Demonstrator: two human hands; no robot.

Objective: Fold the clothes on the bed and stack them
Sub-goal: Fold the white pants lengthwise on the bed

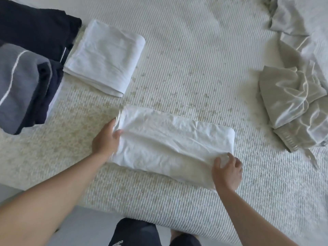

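The white garment [170, 139] lies half-folded near the front edge of the bed [195, 59], a long rectangle whose long axis runs from the person's left, slightly farther away, to their right, slightly nearer. The left hand [106, 139] holds the left short end, fingers curled into the bunched cloth there. The right hand [228, 170] is at the near right corner, fingers curled on the edge of the fabric; whether it pinches or only presses I cannot quite tell, though it looks like a grip.

With one hand at each end of the long axis, the next fold, to my eye, would bring one short end over to the other, halving the length. Neither hand is clearly nearer the middle.

A folded white piece [104, 57] sits farther back to the left, just beside a dark navy pile [35, 31] and a grey striped item [19, 82]. Well apart on the right, crumpled beige satin clothes [291, 107] wait unfolded.
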